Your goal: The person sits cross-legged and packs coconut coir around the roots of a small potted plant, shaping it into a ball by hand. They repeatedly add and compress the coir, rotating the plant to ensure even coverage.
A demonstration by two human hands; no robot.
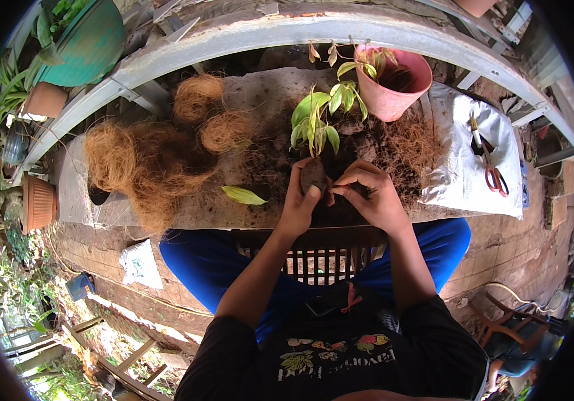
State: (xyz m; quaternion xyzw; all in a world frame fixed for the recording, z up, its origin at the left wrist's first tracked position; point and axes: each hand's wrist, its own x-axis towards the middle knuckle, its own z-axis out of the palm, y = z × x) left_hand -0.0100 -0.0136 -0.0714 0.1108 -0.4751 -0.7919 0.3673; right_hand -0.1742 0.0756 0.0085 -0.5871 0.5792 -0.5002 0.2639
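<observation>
My left hand [296,204] is wrapped round a dark root ball [312,175] at the table's near middle, thumb across its front. From its top rises a small leafy plant [315,123] with green and yellowing leaves. Close on the right, my right hand [371,194] is closed in a pinch beside the root ball; whatever lies between its fingertips is too small to tell. Loose dark soil [357,142] and brown root fibres [412,148] spread beyond both hands. One fallen yellow-green leaf [244,195] rests left of my left hand.
A pink pot [382,99] with a drooping plant stands at the back right. Scissors [495,179] and a marker-like tool [475,131] lie on a white sack [449,170]. Coconut fibre [157,180] heaps up on the left. A metal rail [233,33] runs along the far edge.
</observation>
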